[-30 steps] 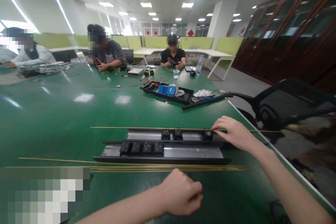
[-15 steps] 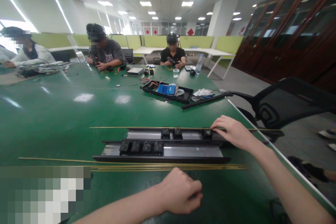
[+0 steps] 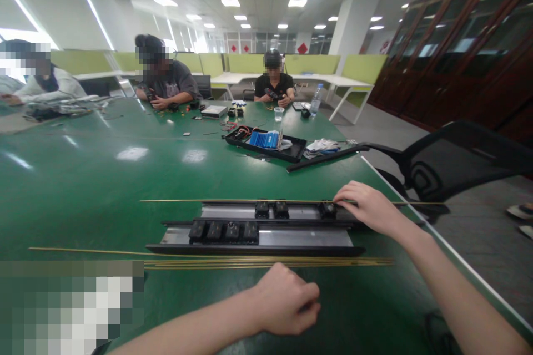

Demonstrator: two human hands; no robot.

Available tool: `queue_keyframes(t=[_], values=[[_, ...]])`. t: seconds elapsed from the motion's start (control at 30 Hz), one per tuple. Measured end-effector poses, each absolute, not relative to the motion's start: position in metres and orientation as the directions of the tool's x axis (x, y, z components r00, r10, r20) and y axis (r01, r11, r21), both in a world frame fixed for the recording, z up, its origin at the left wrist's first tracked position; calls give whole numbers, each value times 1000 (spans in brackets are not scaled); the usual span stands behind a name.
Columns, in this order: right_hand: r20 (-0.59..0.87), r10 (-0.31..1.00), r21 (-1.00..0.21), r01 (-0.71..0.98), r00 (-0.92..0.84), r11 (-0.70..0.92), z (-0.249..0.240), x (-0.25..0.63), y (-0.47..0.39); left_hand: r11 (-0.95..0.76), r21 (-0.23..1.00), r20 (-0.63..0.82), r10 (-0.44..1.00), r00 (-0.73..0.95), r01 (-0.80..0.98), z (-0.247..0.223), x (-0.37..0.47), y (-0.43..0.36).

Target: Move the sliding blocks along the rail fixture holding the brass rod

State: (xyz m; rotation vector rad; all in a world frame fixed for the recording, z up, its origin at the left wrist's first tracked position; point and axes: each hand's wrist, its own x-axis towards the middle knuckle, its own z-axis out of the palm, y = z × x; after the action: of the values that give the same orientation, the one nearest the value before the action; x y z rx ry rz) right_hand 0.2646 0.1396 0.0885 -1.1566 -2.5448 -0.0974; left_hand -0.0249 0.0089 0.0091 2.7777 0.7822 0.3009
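Two dark metal channels lie side by side, the near channel [image 3: 306, 238] and the far channel [image 3: 233, 212]. Several black blocks [image 3: 232, 231] stand in a row in the near one. The far one holds three, the rightmost block [image 3: 328, 209] beside my right hand [image 3: 366, 205]. My right fingertips pinch a thin brass rod [image 3: 175, 200] running along the far channel's back edge. My left hand [image 3: 289, 299] is curled on the near side of a bundle of brass rods [image 3: 266, 262]; whatever it may hold is hidden.
On the green table [image 3: 125, 188], a black tray [image 3: 297, 151] holds a blue part. Gloves [image 3: 322, 148] and a black strip [image 3: 320, 161] lie beside it. Three people sit across the table. A black chair [image 3: 470, 161] stands at the right.
Both hands keep nearly the same place and pose. The view has shifted very slightly; the rods, blocks and channels have not visibly moved on the table.
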Motion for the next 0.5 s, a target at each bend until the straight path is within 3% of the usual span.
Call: queue_keyframes(t=[0.5], values=[[359,713,-66,745,-603,664,91,264,138,-840,282,175,520,836,463,6,-20,11]])
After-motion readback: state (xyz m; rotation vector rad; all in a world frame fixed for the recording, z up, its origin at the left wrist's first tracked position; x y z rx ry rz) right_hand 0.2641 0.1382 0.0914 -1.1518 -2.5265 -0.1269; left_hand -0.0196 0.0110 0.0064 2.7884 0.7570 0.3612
